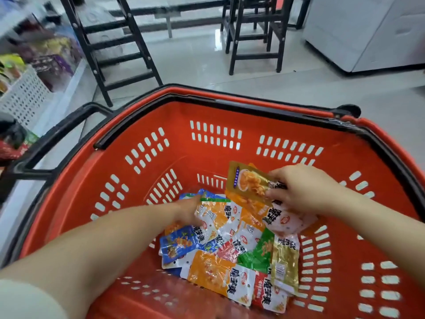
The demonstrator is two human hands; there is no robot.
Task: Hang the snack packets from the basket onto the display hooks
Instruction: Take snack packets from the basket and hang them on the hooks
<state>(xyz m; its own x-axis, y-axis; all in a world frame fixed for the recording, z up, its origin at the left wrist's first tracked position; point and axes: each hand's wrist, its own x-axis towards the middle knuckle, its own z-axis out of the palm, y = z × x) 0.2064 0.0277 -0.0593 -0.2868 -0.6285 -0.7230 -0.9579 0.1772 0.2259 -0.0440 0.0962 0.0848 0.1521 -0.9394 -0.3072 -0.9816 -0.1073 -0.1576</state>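
A red plastic basket [142,180] with black handles fills the lower view. Several snack packets [220,270] in orange, blue, green, white and gold lie heaped on its floor. My right hand [303,189] is inside the basket at the right and pinches a gold packet [246,180], raised and tilted above the heap. My left hand [188,210] reaches in from the left, its fingers curled onto an orange and white packet [216,217] at the top of the heap. No display hooks show in this view.
A white shelf unit [27,95] with boxed goods and a perforated bin stands at the left. Black ladder-like frames [115,54] and a black stool [255,35] stand on the pale tiled floor beyond the basket. A white cabinet [368,33] is at the far right.
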